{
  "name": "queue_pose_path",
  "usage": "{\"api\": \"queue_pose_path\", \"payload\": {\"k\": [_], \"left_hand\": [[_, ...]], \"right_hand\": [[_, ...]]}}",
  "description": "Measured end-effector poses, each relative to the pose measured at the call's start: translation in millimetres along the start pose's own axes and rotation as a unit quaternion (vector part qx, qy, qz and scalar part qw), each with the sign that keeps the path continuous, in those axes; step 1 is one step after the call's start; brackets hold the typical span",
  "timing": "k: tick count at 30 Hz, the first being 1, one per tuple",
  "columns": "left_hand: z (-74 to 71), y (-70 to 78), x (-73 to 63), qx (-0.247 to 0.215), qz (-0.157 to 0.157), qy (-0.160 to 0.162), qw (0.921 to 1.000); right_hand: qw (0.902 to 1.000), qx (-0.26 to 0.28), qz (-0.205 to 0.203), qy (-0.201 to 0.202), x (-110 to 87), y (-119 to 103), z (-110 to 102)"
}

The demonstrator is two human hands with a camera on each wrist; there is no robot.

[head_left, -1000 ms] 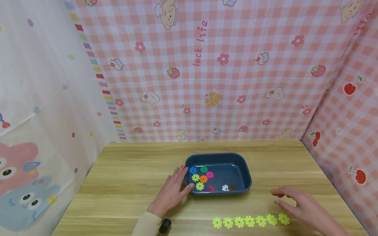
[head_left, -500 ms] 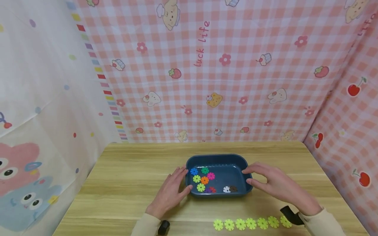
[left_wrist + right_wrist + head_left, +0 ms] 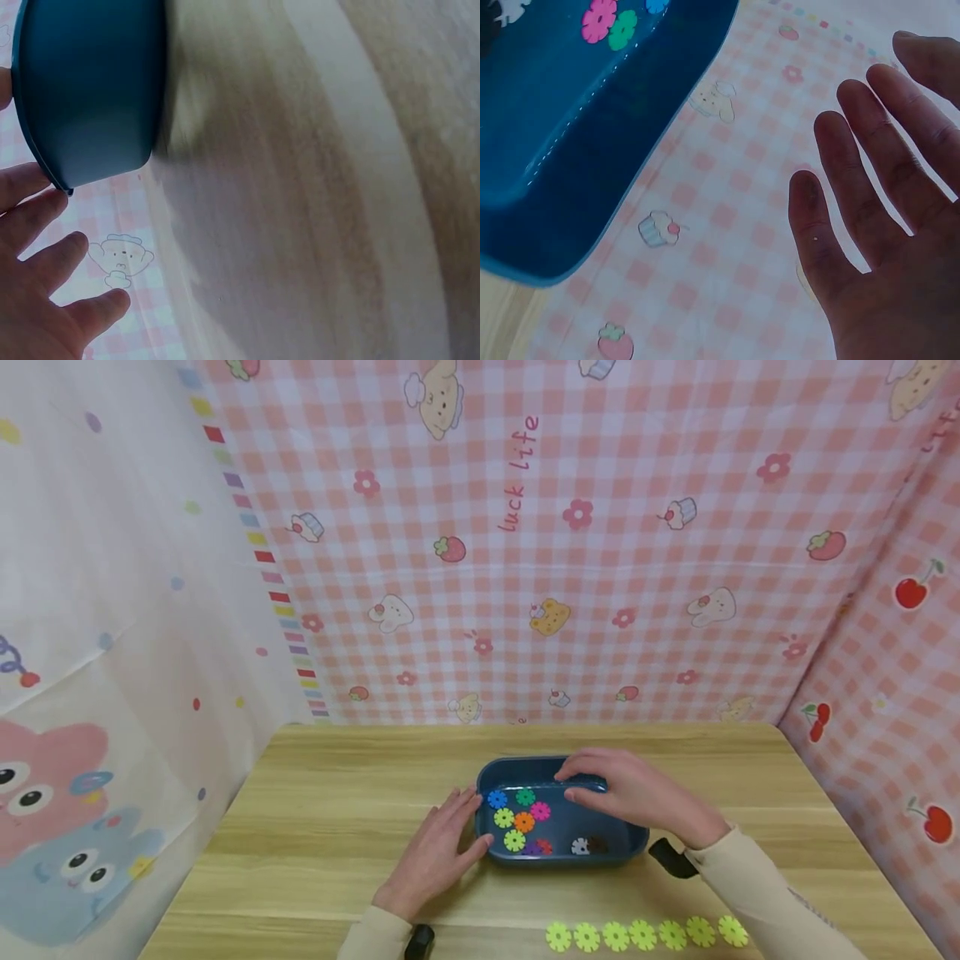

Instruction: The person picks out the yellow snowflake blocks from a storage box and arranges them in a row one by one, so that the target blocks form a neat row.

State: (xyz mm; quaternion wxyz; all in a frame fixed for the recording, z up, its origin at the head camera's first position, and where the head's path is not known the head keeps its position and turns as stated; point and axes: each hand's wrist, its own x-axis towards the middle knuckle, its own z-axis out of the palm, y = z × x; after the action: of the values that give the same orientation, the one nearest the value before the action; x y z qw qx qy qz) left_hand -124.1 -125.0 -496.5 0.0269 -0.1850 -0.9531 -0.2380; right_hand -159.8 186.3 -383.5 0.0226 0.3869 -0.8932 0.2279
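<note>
A dark blue tray [image 3: 517,859] sits on the table, holding several small flower-shaped plastic discs. Blue, green, pink, orange [image 3: 524,822] and yellow-green discs [image 3: 514,841] cluster at its left end, with purple and red ones at the near wall. A white disc [image 3: 580,846] lies beside a dark brown one near the front right. My left hand [image 3: 435,857] is at the tray's left end, fingertips and thumb at the rim. My right hand [image 3: 633,787] hovers over the tray's right half, hiding part of the far rim; the right wrist view shows its fingers [image 3: 862,150] extended, holding nothing.
Along the table's near side runs a row of several yellow-green flower discs [image 3: 643,935], its right end beside the right sleeve [image 3: 772,893]. A pink checked cloth [image 3: 480,577] hangs behind the wooden table [image 3: 337,810], and more printed cloths hang at both sides.
My right hand has moved left from the table's right side, past the tray's right rim, to above the tray. My left hand has stayed at the left rim. The view has shifted slightly.
</note>
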Motion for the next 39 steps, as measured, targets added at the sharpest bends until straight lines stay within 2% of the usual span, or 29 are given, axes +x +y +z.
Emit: {"api": "queue_pose_path", "payload": {"k": [9,20,27,39], "left_hand": [[2.2,-0.4,-1.1,-0.008,-0.001,0.0,1.0],[1.4,1.8,-1.2,-0.005,0.011,0.003,0.9999],[1.9,1.5,-0.2,-0.004,0.012,0.005,0.9999],[0.5,1.5,-0.9,0.0,0.009,0.0,1.0]], "right_hand": [[0.9982,0.018,-0.005,-0.058,37.0,1.4,14.5],[0.9941,0.009,-0.018,-0.106,72.3,14.6,42.2],[0.9904,0.022,-0.031,-0.133,84.8,25.0,63.7],[0.9841,0.052,-0.011,-0.169,91.2,32.6,93.5]]}}
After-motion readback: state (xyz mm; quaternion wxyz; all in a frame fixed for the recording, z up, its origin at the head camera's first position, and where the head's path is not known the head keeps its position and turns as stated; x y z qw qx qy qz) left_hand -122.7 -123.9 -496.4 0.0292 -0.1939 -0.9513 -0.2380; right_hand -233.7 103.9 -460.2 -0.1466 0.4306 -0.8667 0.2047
